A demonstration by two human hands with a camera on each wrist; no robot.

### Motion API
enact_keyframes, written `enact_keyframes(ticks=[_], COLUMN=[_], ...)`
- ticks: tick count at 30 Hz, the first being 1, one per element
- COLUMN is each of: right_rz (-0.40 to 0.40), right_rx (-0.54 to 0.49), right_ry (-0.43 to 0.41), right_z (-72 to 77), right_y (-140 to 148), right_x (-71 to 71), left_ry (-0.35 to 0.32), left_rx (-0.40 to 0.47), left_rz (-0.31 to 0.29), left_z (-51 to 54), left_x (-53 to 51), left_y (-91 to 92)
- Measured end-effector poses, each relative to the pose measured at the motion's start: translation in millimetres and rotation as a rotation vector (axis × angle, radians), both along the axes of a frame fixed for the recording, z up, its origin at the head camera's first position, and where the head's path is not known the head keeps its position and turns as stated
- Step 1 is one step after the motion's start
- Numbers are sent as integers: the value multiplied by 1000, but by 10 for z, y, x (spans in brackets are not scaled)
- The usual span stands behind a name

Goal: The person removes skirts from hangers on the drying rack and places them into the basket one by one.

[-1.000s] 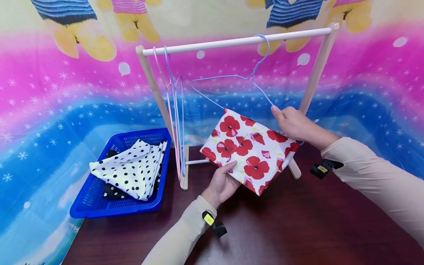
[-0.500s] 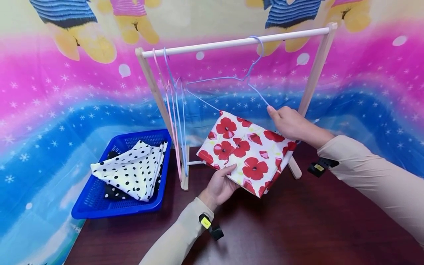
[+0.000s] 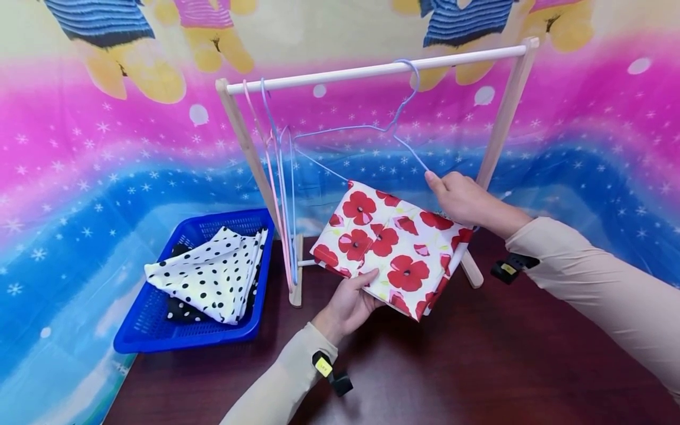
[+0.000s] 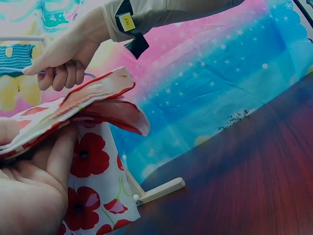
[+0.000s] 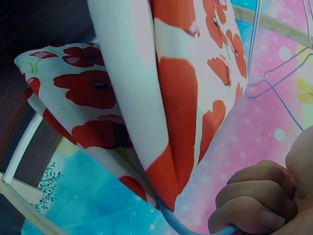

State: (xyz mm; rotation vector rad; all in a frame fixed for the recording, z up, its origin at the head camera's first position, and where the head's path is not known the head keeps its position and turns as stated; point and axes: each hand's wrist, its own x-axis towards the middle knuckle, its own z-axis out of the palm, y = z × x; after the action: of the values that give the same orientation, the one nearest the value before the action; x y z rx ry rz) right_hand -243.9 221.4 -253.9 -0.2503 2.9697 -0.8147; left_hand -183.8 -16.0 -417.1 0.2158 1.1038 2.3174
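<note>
A white cloth with red poppies lies folded over the lower bar of a blue wire hanger, whose hook is over the rack's top rail. My right hand grips this hanger by its right side; in the right wrist view its fingers curl round the blue wire. At the cloth's lower left edge my left hand pinches the fabric, thumb on top and the other fingers beneath. The left wrist view shows the cloth's layers parted at one end, with another flap hanging below.
A wooden rack with a white rail stands on the dark red table. Pink and blue hangers hang at its left end. Left of it, a blue basket holds polka-dot cloths. A printed backdrop is behind.
Both hands, the hanger and the poppy cloth have shifted slightly left and down in the head view, the hook sliding a little left along the rail. Both holds are unchanged.
</note>
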Motion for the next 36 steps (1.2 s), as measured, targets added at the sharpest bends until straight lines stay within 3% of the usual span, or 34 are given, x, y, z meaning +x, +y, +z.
enact_keyframes(ticks=[9,21,36], right_rz=[7,1,-1], right_rx=[2,21,25], right_ry=[9,27,16], right_z=[-26,-35,-68], right_y=[-9,-12,-12], right_x=[-12,-19,-39], left_ry=[-6,25,11], left_rx=[-38,-79,-104], left_rz=[20,-2,-12], left_z=[-3,14,-12], left_x=[42,106,137], left_y=[-32,-103,-190])
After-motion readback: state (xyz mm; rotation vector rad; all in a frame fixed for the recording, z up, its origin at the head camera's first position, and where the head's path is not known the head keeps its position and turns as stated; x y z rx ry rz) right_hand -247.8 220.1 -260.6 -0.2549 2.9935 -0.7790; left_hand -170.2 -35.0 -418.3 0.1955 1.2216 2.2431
